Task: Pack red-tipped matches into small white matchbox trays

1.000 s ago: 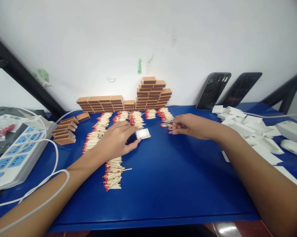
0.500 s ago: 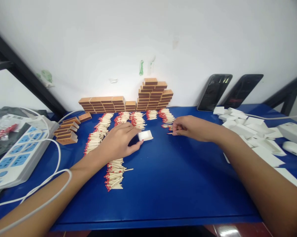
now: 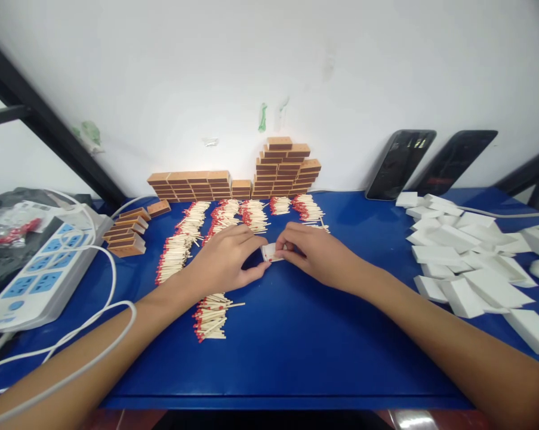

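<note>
1. A white wall (image 3: pixel 184 77) is seen behind a blue table (image 3: pixel 323 352), and 2 dark phones (image 3: pixel 401 164) are leaned against it at the right in the head view.
2. Brown matchboxes (image 3: pixel 189 186) are stacked along the wall, in a low block at the left and a taller stepped pile near the middle; a few more are laid at the far left, beside a white power strip (image 3: pixel 45 275) with blue sockets.
3. Red-headed matches (image 3: pixel 175 257) are laid in rows and bunches in front of the stacks, and 1 bunch is left nearer the table's front edge.
4. A small white tray (image 3: pixel 271 251) is placed at mid-table, between the 2 hands and just in front of the matches.
5. The tray's left end is clasped by the left hand (image 3: pixel 228 257), with the thumb set at the near side and the fingers curved round the far side.
6. The right hand (image 3: pixel 309 251) is held at the tray's right part, fingertips bunched over it; whether anything is pinched there cannot be told.
7. White card pieces (image 3: pixel 466 251) are heaped at the right, well apart from the tray.
</note>
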`<state>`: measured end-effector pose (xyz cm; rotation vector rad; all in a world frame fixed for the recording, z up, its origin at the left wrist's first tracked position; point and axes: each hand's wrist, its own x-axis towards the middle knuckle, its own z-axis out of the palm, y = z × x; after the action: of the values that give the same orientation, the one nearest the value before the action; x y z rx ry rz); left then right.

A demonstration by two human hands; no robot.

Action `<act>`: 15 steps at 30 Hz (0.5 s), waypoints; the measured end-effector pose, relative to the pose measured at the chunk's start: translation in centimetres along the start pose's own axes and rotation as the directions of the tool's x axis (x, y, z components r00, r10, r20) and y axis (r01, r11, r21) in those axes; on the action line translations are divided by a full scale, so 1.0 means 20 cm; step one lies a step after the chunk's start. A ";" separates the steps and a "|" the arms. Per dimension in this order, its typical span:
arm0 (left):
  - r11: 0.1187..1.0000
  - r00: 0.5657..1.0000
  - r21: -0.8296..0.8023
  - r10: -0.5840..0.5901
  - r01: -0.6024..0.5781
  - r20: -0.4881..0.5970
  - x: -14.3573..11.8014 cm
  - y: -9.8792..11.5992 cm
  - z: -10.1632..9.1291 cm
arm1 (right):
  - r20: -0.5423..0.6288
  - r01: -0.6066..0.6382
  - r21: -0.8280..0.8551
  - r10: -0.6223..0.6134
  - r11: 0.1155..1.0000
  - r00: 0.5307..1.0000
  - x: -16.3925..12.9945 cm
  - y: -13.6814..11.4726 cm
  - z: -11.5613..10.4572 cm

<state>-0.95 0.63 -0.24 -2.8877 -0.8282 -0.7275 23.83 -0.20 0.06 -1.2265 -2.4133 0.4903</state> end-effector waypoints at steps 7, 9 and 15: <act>1.000 1.000 -0.010 -0.003 0.003 0.014 0.00 -0.01 0.00 | 0.033 0.009 0.068 -0.011 0.998 0.999 0.02 0.05 -0.03; 1.000 1.000 -0.019 -0.006 0.006 0.017 0.00 -0.01 0.01 | 0.025 0.038 0.082 -0.040 0.996 0.999 0.02 0.05 -0.01; 0.999 1.000 -0.039 -0.007 0.007 0.003 0.00 -0.01 0.01 | -0.007 0.033 0.104 -0.032 0.994 0.999 0.01 0.03 0.07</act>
<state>-0.97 0.78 -0.51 -2.9221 -0.8340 -0.7488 23.56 0.07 -1.38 -1.1412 -2.3676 0.5938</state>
